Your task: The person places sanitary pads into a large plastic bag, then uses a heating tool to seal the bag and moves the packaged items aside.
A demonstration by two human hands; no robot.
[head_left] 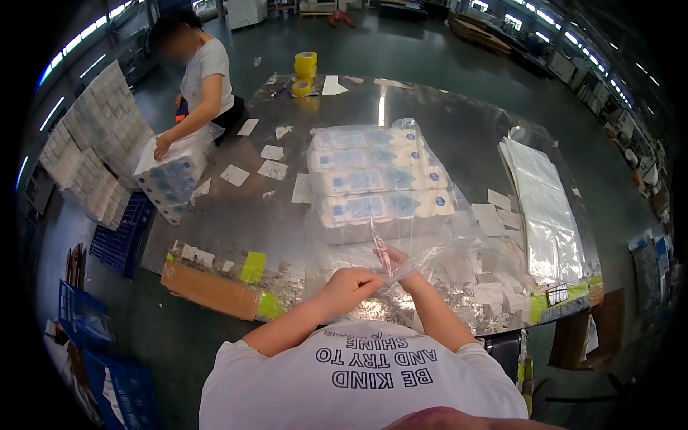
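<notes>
A clear plastic bag [459, 236] covers a bundle of wrapped paper rolls [358, 179], white with blue print, on the metal-topped table in front of me. The near end of the bag is gathered toward me. My left hand [350, 287] is closed, pinching the edge of the bag's mouth. Just to its right, my right hand [395, 261] is also closed on the bunched film, close to the left one. The film's folds partly hide the fingertips of both hands.
A stack of flat clear bags [545, 215] lies at the right. Yellow tape rolls [304, 66] stand at the far edge. Paper scraps [272, 170] litter the tabletop [236, 208]. At the left, a co-worker [208, 72] handles another bagged bundle [172, 175] beside stacked bundles [93, 143].
</notes>
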